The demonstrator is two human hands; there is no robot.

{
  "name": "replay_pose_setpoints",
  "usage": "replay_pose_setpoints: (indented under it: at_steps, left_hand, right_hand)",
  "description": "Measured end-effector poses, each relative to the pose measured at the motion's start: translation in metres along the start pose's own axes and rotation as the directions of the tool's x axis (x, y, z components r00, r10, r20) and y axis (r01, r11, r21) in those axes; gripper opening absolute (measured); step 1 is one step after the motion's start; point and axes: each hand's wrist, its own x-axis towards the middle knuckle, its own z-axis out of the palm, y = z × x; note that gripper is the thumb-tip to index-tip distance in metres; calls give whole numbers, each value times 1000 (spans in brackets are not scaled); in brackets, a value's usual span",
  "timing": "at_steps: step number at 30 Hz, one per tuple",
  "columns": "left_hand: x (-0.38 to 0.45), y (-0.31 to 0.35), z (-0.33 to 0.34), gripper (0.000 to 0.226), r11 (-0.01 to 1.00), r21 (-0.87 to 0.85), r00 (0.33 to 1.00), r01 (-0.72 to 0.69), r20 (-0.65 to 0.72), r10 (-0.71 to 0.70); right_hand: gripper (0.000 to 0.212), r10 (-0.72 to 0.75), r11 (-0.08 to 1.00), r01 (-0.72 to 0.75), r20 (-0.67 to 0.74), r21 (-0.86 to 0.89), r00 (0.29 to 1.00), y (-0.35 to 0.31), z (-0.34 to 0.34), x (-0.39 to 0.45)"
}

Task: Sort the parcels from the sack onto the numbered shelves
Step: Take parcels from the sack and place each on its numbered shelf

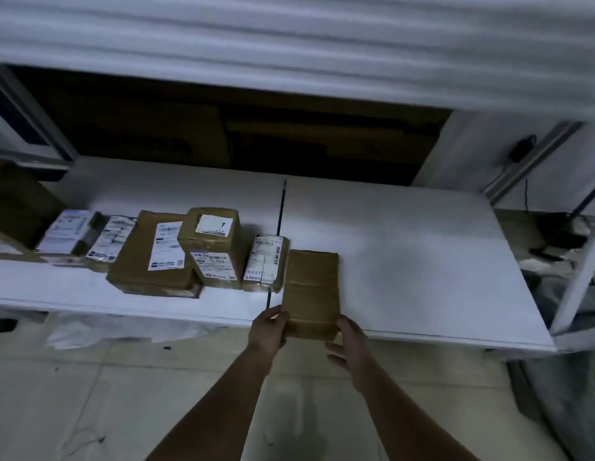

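At shelf (406, 247) front edge: both hands, left hand (268, 329) and right hand (351, 337), hold parcel (311, 291) near end, fingers curled on sides; long axis points away, beside parcel row (176, 251).

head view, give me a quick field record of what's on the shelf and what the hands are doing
shelf: white shelf, parcels lined along its left half
held parcel: plain brown parcel, no label showing, near end at the shelf's front edge
left hand: left hand grips its near-left corner
right hand: right hand holds its near-right corner
neighbour: labelled small parcel just to its left
marked parcel: box with a 7 on its label
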Motion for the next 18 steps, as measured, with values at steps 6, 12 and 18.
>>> replay_pose_setpoints:
  at_steps: [6, 12, 18]
  left_hand:
    - [31, -7, 7, 20, 996, -88, 1000, -6, -16, 4]
    - [49, -1, 14, 16, 996, -78, 999, -42, -12, 41]
    - [53, 4, 15, 19, 998, 4, 997, -61, 48, 61]
  right_hand:
    - [20, -15, 981, 18, -17, 191, 1000, 3, 8, 35]
    - [10, -85, 978, 81, 12, 194, 996, -7, 19, 60]
    - [17, -111, 979, 111, -8, 169, 994, -17, 29, 73]
